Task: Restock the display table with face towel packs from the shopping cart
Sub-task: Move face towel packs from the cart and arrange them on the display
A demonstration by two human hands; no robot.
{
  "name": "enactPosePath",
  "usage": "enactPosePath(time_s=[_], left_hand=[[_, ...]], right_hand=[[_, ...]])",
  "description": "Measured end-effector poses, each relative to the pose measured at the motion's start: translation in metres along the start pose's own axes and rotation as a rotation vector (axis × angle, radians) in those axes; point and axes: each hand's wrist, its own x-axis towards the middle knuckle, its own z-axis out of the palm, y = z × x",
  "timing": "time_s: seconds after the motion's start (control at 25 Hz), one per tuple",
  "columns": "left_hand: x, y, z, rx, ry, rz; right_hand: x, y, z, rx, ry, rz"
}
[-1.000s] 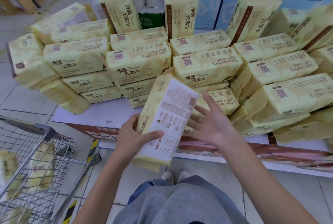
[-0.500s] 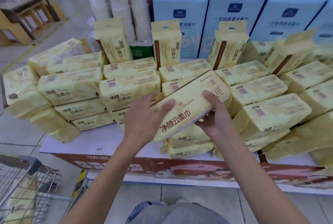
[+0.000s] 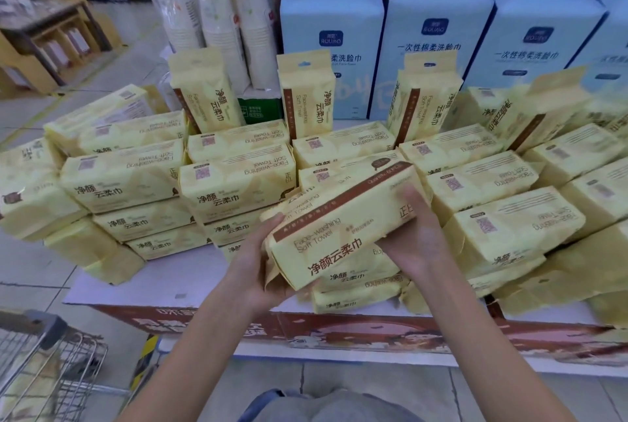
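Observation:
I hold one yellow face towel pack [image 3: 339, 228] lengthwise, tilted up to the right, above the front middle of the display table [image 3: 153, 289]. My left hand [image 3: 258, 268] grips its lower left end from underneath. My right hand [image 3: 413, 234] grips its upper right end, thumb on top. The pack hovers just over a low stack of the same packs [image 3: 356, 289]. Stacks of flat yellow packs [image 3: 234, 180] cover the table, with upright packs [image 3: 306, 95] behind. The shopping cart [image 3: 47, 364] shows at the bottom left, with yellow packs dimly visible inside.
Tall blue boxes [image 3: 331, 41] and wrapped paper cup sleeves [image 3: 217, 13] stand behind the table. A bare white strip of tabletop lies at the front left. Wooden shelving [image 3: 51, 44] stands across the tiled aisle at far left. My legs and shoes show at the bottom edge.
The pack was turned from upright, back label facing me, to lying lengthwise with its front up, and carried forward over the table. My right hand went from touching it to gripping its end.

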Motion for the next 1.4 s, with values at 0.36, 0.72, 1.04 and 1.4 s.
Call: enactPosePath(time_s=[0.36, 0.72, 1.04, 1.4], left_hand=[[0.021, 0.008, -0.007, 1.020, -0.073, 0.790], [0.084, -0.031, -0.018, 1.173, 0.034, 0.949], [0.096, -0.063, -0.025, 0.850, 0.163, 0.813], [0.120, -0.075, -0.028, 0.775, 0.096, 0.496]], right_hand=[[0.010, -0.013, -0.036, -0.082, 0.203, 0.147], [0.027, 0.009, -0.048, -0.111, 0.436, 0.026], [0.036, 0.017, -0.054, -0.258, 0.613, 0.142], [0.022, 0.035, -0.057, -0.164, 0.381, 0.184]])
